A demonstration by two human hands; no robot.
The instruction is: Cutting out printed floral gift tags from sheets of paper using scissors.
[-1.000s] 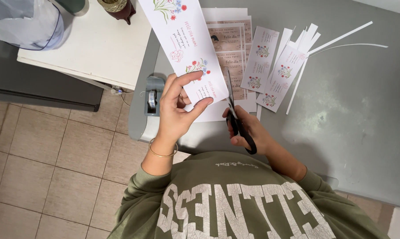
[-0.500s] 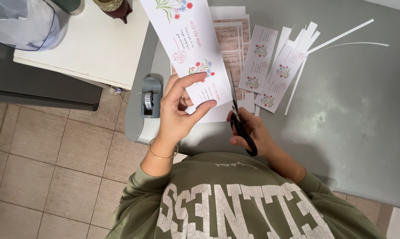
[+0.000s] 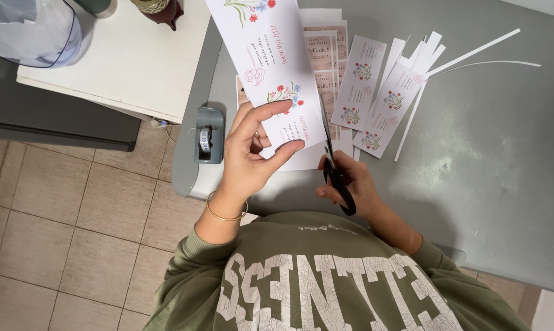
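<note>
Grey matte table (image 3: 492, 159) with a rounded corner fills the right side, lit evenly from overhead (soft shadow near its front edge). A white painted side surface (image 3: 130, 61) butts against it at upper left, above a dark grey cabinet front (image 3: 50, 119). Floor is beige square tile (image 3: 68, 245) with pale grout.

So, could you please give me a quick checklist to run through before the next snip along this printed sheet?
1. Left hand pinching the printed sheet firmly: ok.
2. Right hand seated in the black scissors handles: ok.
3. Blades running along the sheet's right edge: ok.
4. Left fingers away from the blades: ok, they sit left of the cut line.
5. Cut exactly on the printed margin: cannot tell, too fine to see.
6. Finished cards and offcut strips lying apart from the scissors on the grey table: ok.
</note>
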